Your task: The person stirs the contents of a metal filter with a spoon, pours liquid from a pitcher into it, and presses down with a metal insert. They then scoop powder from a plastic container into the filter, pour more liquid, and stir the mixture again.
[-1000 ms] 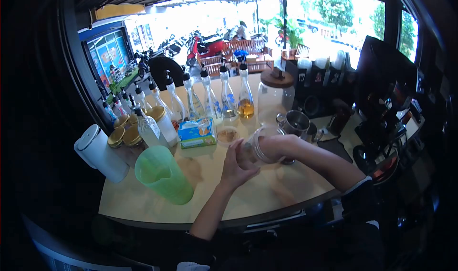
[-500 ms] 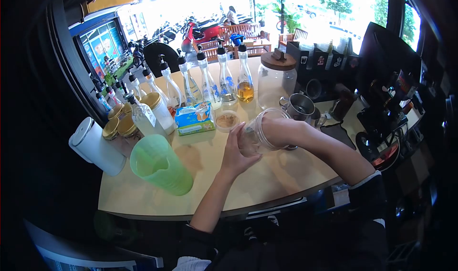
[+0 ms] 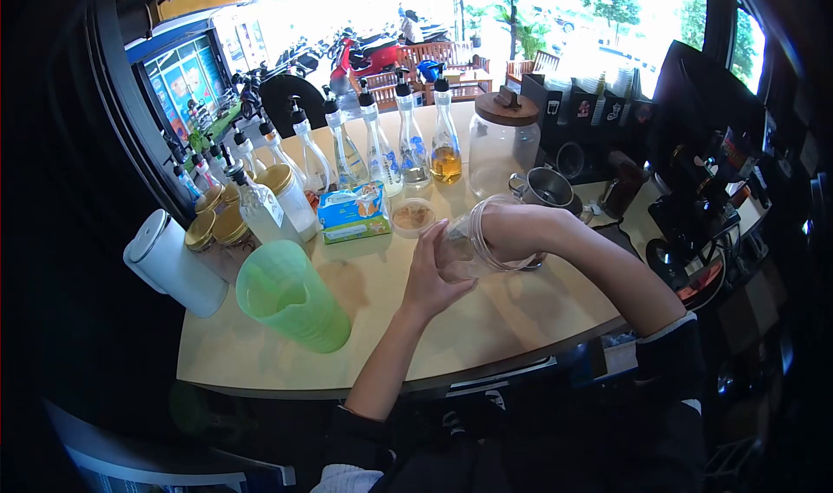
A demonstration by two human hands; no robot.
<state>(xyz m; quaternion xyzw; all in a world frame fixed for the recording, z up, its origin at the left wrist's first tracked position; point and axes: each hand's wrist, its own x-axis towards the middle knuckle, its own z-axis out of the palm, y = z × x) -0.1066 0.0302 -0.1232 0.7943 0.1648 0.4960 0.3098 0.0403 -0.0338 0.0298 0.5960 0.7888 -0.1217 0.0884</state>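
A clear jar (image 3: 459, 254) lies tilted in the air over the counter, its mouth facing right. My left hand (image 3: 429, 276) is wrapped round its base end. Through the mouth goes my right hand (image 3: 508, 235); its fingers are inside the jar and too blurred by the plastic to make out. Just behind the jar sits a small round tub (image 3: 413, 217) with something brown in it. Beside that tub is a blue and green packet (image 3: 355, 213). A metal cup (image 3: 548, 187) stands behind my right wrist.
A green pitcher (image 3: 295, 302) and a white jug (image 3: 178, 267) stand on the left of the counter (image 3: 434, 346). Pump bottles (image 3: 383, 155) line the back, near a large wooden-lidded jar (image 3: 503, 150). Gold-lidded jars (image 3: 232, 233) are at the left, dark equipment at the right.
My right wrist and forearm have shifted slightly up. Both hands stay at the jar, which has barely moved.
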